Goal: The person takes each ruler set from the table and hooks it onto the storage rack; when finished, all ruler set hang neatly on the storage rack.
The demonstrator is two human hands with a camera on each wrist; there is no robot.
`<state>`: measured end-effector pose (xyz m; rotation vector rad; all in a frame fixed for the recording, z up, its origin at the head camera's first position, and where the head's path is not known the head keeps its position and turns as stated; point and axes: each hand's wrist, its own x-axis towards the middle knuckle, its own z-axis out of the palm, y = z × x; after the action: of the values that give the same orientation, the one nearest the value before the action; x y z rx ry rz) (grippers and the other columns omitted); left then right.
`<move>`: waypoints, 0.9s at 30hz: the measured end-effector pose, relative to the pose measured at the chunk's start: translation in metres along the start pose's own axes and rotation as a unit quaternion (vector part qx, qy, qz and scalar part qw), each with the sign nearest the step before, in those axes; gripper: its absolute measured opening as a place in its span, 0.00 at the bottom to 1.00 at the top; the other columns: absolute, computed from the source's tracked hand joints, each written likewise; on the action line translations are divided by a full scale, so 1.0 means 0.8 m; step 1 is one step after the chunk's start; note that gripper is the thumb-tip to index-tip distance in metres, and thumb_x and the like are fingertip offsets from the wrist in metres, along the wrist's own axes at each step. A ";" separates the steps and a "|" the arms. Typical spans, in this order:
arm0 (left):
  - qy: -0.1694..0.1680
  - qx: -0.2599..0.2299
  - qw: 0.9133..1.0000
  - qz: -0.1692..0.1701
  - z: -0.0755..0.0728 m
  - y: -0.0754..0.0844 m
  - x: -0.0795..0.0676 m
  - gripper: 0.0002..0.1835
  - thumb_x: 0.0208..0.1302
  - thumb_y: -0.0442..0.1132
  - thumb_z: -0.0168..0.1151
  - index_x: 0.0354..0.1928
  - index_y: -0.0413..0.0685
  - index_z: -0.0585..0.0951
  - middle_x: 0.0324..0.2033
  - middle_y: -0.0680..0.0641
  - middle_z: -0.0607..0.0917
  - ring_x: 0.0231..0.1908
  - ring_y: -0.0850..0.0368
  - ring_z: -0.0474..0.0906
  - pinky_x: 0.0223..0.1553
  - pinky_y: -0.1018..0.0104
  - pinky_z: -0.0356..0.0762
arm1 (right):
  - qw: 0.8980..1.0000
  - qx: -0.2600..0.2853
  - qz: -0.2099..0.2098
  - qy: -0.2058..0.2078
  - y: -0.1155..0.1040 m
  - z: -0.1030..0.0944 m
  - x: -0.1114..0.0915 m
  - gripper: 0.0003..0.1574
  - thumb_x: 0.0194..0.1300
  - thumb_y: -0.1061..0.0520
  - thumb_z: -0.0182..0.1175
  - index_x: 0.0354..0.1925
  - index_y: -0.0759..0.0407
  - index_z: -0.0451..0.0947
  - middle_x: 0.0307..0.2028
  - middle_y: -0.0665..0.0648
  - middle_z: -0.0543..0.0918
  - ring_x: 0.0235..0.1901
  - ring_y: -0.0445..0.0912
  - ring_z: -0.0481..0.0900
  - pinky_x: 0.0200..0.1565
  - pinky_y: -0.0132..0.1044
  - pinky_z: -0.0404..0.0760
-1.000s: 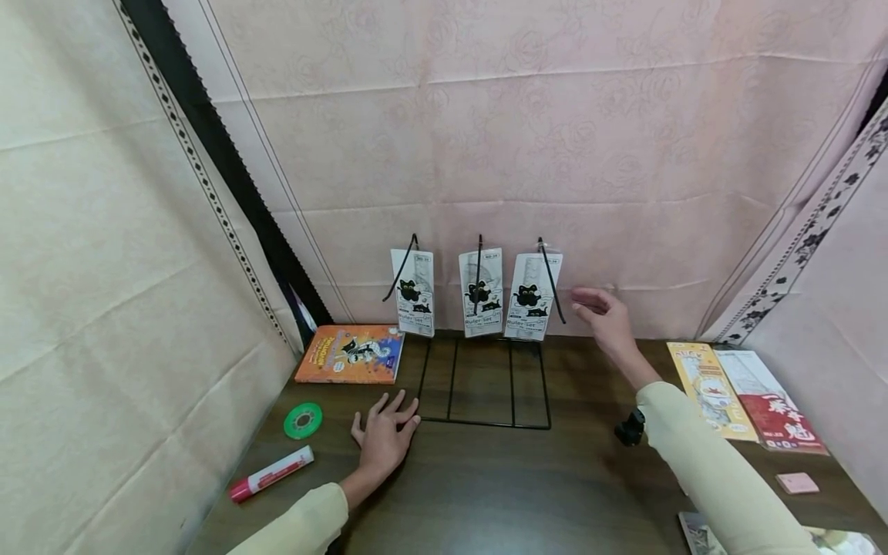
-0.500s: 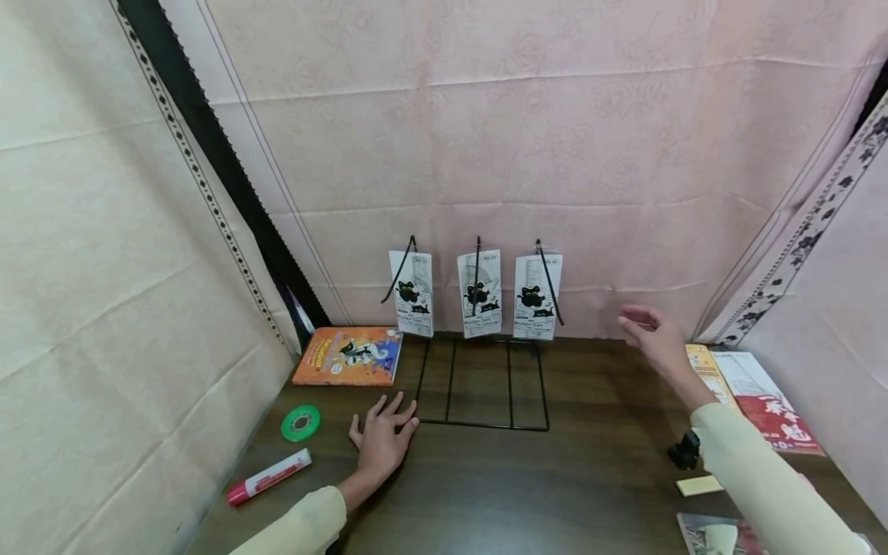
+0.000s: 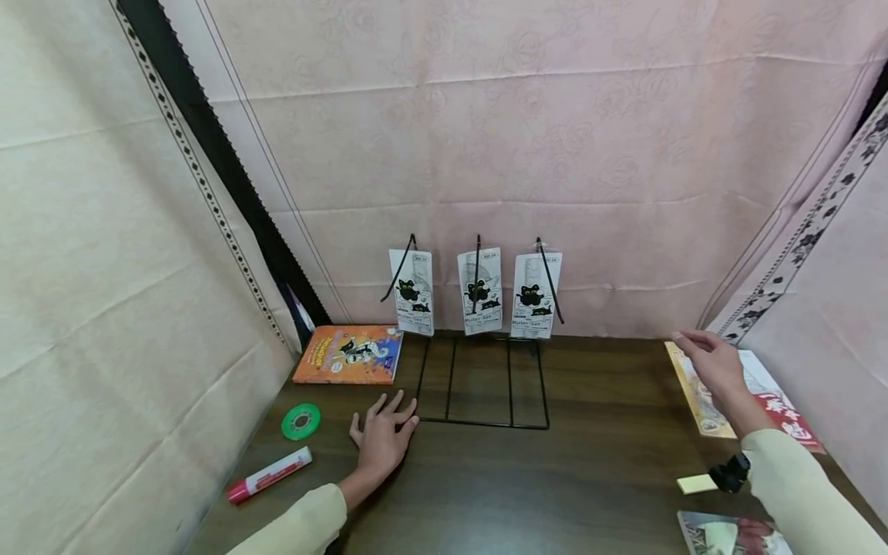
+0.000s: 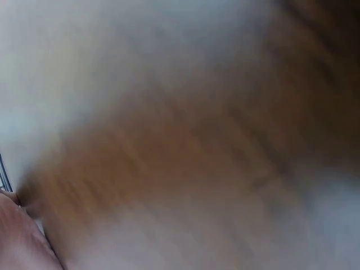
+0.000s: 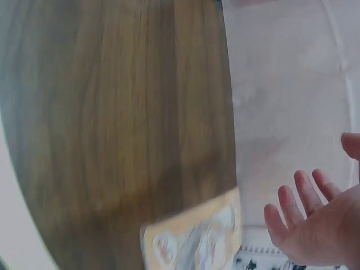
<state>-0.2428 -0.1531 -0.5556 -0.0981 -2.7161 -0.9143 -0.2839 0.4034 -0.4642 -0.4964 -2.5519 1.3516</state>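
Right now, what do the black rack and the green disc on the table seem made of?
Black rack: probably metal wire with a dark, painted-looking finish, judging by its thin, straight bars. Green disc: perhaps smooth plastic, given its bright, even colour; gloss unclear.

The head view looks forward and down from above the near side of the table (image 3: pixel 590 486). Its wide field takes in the left hand (image 3: pixel 384 438), the right hand (image 3: pixel 716 374), the wire rack (image 3: pixel 479 423) and the far cloth (image 3: pixel 486 146).

The right wrist view sits closer, low over the table's far right area. It is rotated: the table's far edge runs upright in frame. Shared with the head view: right hand, yellow booklet (image 5: pixel 191 239), table and far cloth.

The left wrist view lies very close to a blurred brown band (image 4: pixel 157 152). Its facing is indeterminate; overlap with the head view appears limited to the left hand.
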 end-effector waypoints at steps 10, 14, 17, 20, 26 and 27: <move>-0.006 -0.003 1.000 -0.003 0.000 0.001 0.001 0.20 0.63 0.49 0.63 0.58 0.62 0.80 0.67 0.52 0.72 0.71 0.45 0.60 0.64 0.26 0.33 | 0.995 -0.067 0.062 -0.028 0.042 -0.043 0.000 0.57 0.65 0.31 0.51 0.72 0.72 0.50 0.65 0.79 0.62 0.57 0.67 0.69 0.42 0.45 0.75; -0.007 -0.002 1.000 -0.003 0.000 0.000 -0.001 0.20 0.63 0.49 0.63 0.58 0.62 0.80 0.67 0.52 0.72 0.71 0.45 0.60 0.64 0.27 0.33 | 0.986 -0.103 0.118 -0.057 0.052 -0.053 -0.001 0.61 0.63 0.31 0.53 0.72 0.74 0.45 0.67 0.81 0.54 0.57 0.68 0.66 0.48 0.54 0.74; -0.007 -0.004 1.000 -0.004 0.000 0.000 -0.001 0.20 0.63 0.49 0.63 0.58 0.62 0.80 0.67 0.52 0.72 0.71 0.45 0.60 0.64 0.27 0.32 | 0.979 -0.131 0.138 -0.068 0.058 -0.054 0.000 0.61 0.63 0.37 0.57 0.72 0.75 0.43 0.66 0.82 0.52 0.55 0.68 0.65 0.49 0.56 0.74; -0.007 -0.006 1.000 -0.005 0.000 0.001 -0.002 0.20 0.63 0.49 0.63 0.57 0.62 0.81 0.67 0.52 0.72 0.71 0.45 0.60 0.64 0.27 0.32 | 0.976 -0.142 0.152 -0.069 0.063 -0.053 0.000 0.60 0.61 0.44 0.62 0.72 0.74 0.41 0.66 0.82 0.51 0.53 0.68 0.65 0.46 0.54 0.75; -0.001 -0.009 1.000 -0.001 0.000 0.000 -0.001 0.20 0.62 0.48 0.64 0.57 0.61 0.81 0.66 0.51 0.73 0.71 0.44 0.61 0.63 0.26 0.33 | 0.974 -0.137 0.159 -0.081 0.066 -0.050 -0.002 0.61 0.57 0.48 0.65 0.72 0.72 0.40 0.66 0.81 0.51 0.53 0.69 0.63 0.48 0.57 0.73; 0.000 -0.008 1.000 0.000 0.000 0.000 -0.001 0.19 0.62 0.48 0.64 0.57 0.61 0.81 0.66 0.51 0.73 0.71 0.44 0.61 0.63 0.26 0.33 | 0.974 -0.139 0.156 -0.082 0.066 -0.050 -0.003 0.61 0.57 0.48 0.65 0.72 0.73 0.40 0.66 0.81 0.51 0.54 0.69 0.62 0.50 0.59 0.72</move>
<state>-0.2422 -0.1531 -0.5559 -0.1003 -2.7086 -0.9373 -0.2582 0.4604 -0.4856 -0.9060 -2.9158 1.1680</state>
